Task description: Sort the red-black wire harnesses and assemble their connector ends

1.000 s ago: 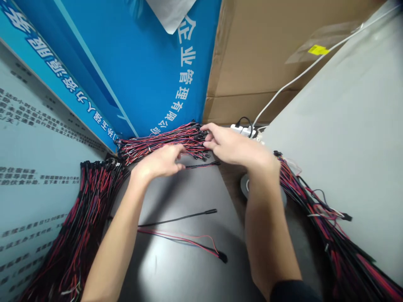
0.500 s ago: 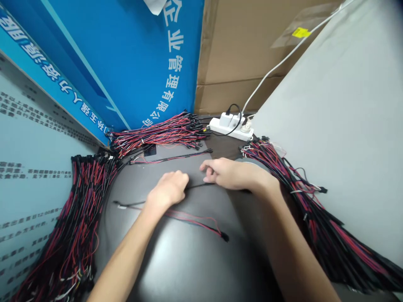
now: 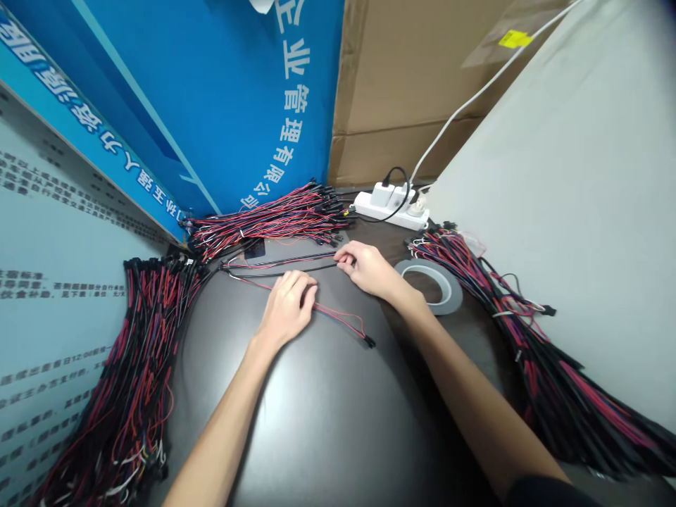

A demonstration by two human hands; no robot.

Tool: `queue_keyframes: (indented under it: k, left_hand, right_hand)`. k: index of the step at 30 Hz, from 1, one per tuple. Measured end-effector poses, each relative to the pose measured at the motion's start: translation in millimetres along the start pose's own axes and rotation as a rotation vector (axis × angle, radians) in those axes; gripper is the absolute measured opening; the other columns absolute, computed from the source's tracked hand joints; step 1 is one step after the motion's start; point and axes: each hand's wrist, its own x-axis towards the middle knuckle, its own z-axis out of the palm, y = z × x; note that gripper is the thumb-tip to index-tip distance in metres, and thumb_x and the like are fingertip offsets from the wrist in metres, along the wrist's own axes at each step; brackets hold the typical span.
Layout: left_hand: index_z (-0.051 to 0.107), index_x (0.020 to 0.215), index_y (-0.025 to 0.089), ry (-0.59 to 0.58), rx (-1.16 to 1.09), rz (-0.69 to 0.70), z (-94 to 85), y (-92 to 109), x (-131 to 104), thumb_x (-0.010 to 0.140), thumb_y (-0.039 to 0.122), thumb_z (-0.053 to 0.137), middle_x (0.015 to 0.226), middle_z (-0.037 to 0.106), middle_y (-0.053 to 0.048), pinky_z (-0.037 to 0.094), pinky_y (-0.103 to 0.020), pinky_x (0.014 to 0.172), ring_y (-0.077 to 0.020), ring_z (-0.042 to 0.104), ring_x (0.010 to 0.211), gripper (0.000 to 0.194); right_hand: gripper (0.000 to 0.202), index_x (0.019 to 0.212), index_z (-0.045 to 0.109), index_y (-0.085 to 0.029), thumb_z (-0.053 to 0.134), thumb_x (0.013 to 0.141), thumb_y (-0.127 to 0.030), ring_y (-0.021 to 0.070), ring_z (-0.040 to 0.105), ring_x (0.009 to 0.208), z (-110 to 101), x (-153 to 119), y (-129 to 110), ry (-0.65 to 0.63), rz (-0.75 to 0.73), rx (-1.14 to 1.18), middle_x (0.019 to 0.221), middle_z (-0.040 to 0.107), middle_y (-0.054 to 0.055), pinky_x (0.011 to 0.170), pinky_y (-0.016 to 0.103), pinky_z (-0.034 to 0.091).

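Dark glossy bench [image 3: 317,436] nearest. Person's left hand [image 3: 289,303] over red-blue wire lead [image 3: 344,324]; grip state cannot be determined. Right hand [image 3: 364,266]: grip pinching right end of black cable [image 3: 320,268] above bench. Farther: wire bundle [image 3: 269,223], power strip [image 3: 388,213], blue panel [image 3: 222,91].

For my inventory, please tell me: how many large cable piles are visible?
3: the left pile beside the pale board, the back pile near the blue board, and the right pile beside the white panel. Loose cables are not counted; others may be hidden.
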Motion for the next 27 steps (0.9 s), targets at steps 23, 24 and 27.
queue_keyframes:
  k: [23,24,27]
  left_hand:
    - [0.055,0.107,0.018,0.149,0.015,0.0,-3.7,2,-11,0.096,0.023,0.044,0.108,0.065,-0.01,0.04,-0.038,0.091,-0.0212,0.056,0.104,0.017]
    - [0.053,0.112,0.017,0.23,0.028,0.001,-3.7,3,-12,0.094,0.023,0.046,0.113,0.064,-0.012,0.04,-0.039,0.093,-0.0228,0.055,0.108,0.021]
    - [0.051,0.118,0.015,0.281,0.05,0.046,-3.5,5,-14,0.088,0.021,0.048,0.116,0.062,-0.013,0.041,-0.042,0.096,-0.0251,0.054,0.112,0.031]
  right_hand:
    - [0.016,0.084,0.066,-0.018,0.051,0.09,-0.018,0.0198,0.058,0.095,-11,-3,-14,-0.337,-0.003,-0.082,0.096,0.068,0.006,0.087,0.03,0.041]
    - [0.018,0.085,0.067,-0.018,0.05,0.091,-0.019,0.0197,0.059,0.094,-13,-3,-14,-0.366,0.005,-0.076,0.096,0.069,0.006,0.087,0.03,0.041]
    - [0.022,0.087,0.07,-0.017,0.048,0.092,-0.02,0.0201,0.06,0.093,-18,-3,-16,-0.432,0.008,-0.054,0.094,0.071,0.007,0.085,0.029,0.042]
